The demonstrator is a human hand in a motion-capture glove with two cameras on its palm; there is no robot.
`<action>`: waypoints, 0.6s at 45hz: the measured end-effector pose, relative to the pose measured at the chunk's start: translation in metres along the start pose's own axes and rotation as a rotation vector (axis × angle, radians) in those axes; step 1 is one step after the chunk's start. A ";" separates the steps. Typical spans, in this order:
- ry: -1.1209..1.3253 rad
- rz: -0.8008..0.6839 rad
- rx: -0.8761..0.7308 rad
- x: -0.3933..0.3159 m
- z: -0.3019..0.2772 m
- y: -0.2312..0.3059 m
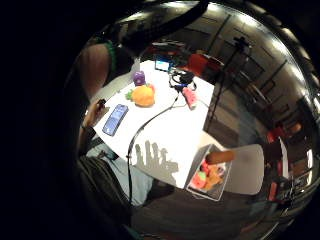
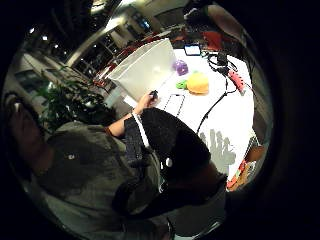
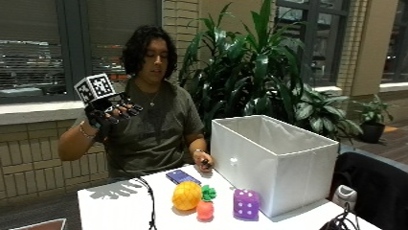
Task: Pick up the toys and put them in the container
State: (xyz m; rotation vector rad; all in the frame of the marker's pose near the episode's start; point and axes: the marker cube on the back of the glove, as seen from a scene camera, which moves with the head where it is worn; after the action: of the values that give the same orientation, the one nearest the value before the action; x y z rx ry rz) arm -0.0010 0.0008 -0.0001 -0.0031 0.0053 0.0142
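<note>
On white table (image 3: pixel 115 206): toys (image 3: pixel 187 195), white container (image 3: pixel 274 163) | plants behind | gloved right hand (image 3: pixel 108 112) raised, fingers spread, holding nothing

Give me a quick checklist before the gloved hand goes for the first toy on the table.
1. Gloved right hand free: ok, raised at shoulder height, fingers spread, holding nothing.
2. Toys within reach on the white table: ok, the yellow-orange plush, pink toy and purple dice sit in front of the person.
3. White container open: ok, no lid, upright beside the toys.
4. Container contents: cannot tell, its inside is mostly hidden.
5. Clutter near the toys: not ok, a black cable and a blue phone lie close by.
6. Bare hand clear: ok, resting near the phone.
</note>
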 end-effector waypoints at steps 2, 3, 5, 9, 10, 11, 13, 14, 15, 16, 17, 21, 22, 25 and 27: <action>0.001 0.005 0.000 0.001 0.001 -0.003; 0.001 0.007 0.000 0.003 0.002 -0.005; -0.004 0.008 -0.005 0.007 0.005 -0.012; -0.010 0.016 -0.035 0.008 0.008 -0.014; -0.010 0.018 -0.041 0.008 0.009 -0.014; -0.010 0.020 -0.045 0.007 0.010 -0.014; -0.014 0.025 -0.051 0.007 0.012 -0.014; -0.017 0.029 -0.054 0.007 0.013 -0.015; -0.021 0.035 -0.055 0.007 0.015 -0.015; -0.023 0.041 -0.055 0.007 0.017 -0.017; -0.025 0.047 -0.055 0.008 0.019 -0.019; -0.010 0.080 -0.071 0.019 0.035 -0.030; -0.003 0.094 -0.081 0.023 0.041 -0.034; 0.010 0.146 -0.119 0.043 0.062 -0.050; 0.013 0.194 -0.154 0.060 0.080 -0.064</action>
State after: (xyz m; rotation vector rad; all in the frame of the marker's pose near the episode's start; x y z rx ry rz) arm 0.0605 -0.0617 0.0794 -0.1571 0.0178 0.2081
